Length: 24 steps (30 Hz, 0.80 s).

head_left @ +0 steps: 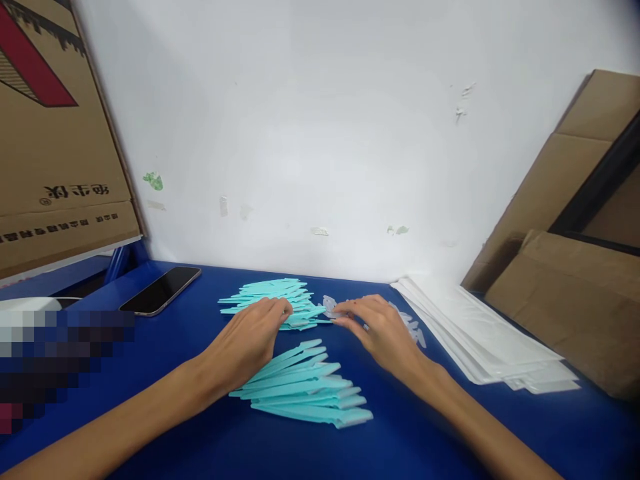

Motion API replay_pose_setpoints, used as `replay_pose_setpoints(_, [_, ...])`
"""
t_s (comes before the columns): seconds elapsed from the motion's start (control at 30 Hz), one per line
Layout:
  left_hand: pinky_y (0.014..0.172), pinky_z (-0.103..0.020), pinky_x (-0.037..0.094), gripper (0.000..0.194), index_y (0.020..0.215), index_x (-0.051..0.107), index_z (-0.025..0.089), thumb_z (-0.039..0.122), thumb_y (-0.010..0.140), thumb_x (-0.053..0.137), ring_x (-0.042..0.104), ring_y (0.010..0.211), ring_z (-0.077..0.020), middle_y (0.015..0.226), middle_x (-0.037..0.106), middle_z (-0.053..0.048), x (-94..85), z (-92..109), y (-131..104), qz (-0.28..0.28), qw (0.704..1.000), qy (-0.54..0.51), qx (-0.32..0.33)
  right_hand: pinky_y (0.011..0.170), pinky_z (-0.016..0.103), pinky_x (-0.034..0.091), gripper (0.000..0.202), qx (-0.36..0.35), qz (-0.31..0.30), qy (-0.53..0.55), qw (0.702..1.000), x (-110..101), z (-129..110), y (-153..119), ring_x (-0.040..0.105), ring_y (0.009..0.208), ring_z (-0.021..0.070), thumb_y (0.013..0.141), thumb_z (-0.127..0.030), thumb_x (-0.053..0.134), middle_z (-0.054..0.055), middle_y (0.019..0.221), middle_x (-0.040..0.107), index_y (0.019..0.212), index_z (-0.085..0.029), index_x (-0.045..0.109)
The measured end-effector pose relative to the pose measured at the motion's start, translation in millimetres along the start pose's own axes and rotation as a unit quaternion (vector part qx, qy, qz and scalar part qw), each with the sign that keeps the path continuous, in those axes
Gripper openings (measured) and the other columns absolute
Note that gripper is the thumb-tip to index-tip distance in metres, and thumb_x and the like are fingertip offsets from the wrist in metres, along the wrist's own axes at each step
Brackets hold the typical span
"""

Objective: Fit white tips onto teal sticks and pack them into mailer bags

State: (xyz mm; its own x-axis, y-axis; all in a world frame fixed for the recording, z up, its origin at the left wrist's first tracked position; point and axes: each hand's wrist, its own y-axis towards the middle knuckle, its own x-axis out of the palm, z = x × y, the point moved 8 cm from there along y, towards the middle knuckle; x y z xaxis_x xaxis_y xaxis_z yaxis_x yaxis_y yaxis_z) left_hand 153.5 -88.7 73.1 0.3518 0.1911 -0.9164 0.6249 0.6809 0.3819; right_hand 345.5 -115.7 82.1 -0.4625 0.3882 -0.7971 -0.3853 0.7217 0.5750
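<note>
On my feed I read upside-down black characters (77, 191), 绝尘侠 with an ® mark (45, 201), on the cardboard box (55, 143), above a smaller line (60, 228) too blurred to read fully.

two hands (250, 337), two turquoise piles (307, 387), one phone (163, 291), one white stack (475, 330)

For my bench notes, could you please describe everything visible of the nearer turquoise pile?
The nearer turquoise pile is a loose fan of slender, plastic-looking pieces lying on the blue table, overlapping, paler ends pointing right. The left hand hides some left ends; whether it touches them is unclear.
</note>
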Motion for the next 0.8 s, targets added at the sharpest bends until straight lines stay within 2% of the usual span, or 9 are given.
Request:
replay_pose_setpoints(0.1, [0.074, -0.033, 0.049, 0.029, 0.113, 0.056, 0.021, 0.026, 0.108, 0.028, 0.065, 0.090, -0.0223, 0.101, 0.069, -0.006, 0.6, -4.6, -1.6, 0.023, 0.997, -0.078, -0.013, 0.086, 0.037, 0.049, 0.015, -0.007, 0.049, -0.004, 0.999, -6.8, -1.9, -0.5, 0.073, 0.088, 0.0207, 0.102, -0.033, 0.062, 0.001, 0.097, 0.080, 0.109, -0.025, 0.074])
replay_pose_setpoints(0.23, [0.078, -0.036, 0.051, 0.030, 0.114, 0.056, 0.023, 0.028, 0.108, 0.028, 0.067, 0.092, -0.0235, 0.103, 0.070, -0.006, 1.1, -3.6, -2.3, 0.027, 0.995, -0.096, -0.005, 0.083, 0.036, 0.047, 0.009, -0.039, 0.090, -0.015, 0.995, -11.2, -6.2, -2.0, 0.073, 0.084, 0.0191, 0.098, -0.028, 0.069, 0.000, 0.094, 0.080, 0.104, -0.023, 0.073])
replay_pose_setpoints(0.47, [0.085, -0.039, 0.052, 0.032, 0.116, 0.058, 0.023, 0.029, 0.108, 0.028, 0.066, 0.100, -0.0240, 0.111, 0.069, -0.007, 6.1, 3.9, -2.9, -0.004, 0.994, -0.111, 0.005, 0.083, 0.036, 0.046, 0.007, -0.081, 0.095, 0.004, 0.992, -7.6, -15.8, -4.0, 0.073, 0.083, 0.0170, 0.099, -0.027, 0.069, -0.001, 0.096, 0.081, 0.102, -0.023, 0.073])
replay_pose_setpoints(0.67, [0.084, -0.039, 0.052, 0.032, 0.114, 0.058, 0.021, 0.027, 0.108, 0.027, 0.066, 0.098, -0.0244, 0.106, 0.069, -0.006, -2.0, 2.6, -2.9, 0.045, 0.996, -0.072, 0.026, 0.082, 0.036, 0.047, 0.011, -0.073, 0.114, -0.017, 0.991, -13.1, -14.3, -3.3, 0.073, 0.081, 0.0178, 0.101, -0.031, 0.066, 0.000, 0.093, 0.081, 0.103, -0.023, 0.074])
replay_pose_setpoints(0.8, [0.083, -0.039, 0.052, 0.030, 0.112, 0.058, 0.021, 0.027, 0.109, 0.028, 0.065, 0.097, -0.0240, 0.107, 0.069, -0.006, -3.2, -1.4, -1.1, 0.046, 0.997, -0.064, 0.027, 0.081, 0.035, 0.048, 0.013, -0.072, 0.119, -0.022, 0.990, -15.8, -13.0, -3.9, 0.073, 0.081, 0.0182, 0.101, -0.031, 0.065, 0.001, 0.094, 0.081, 0.104, -0.023, 0.074])
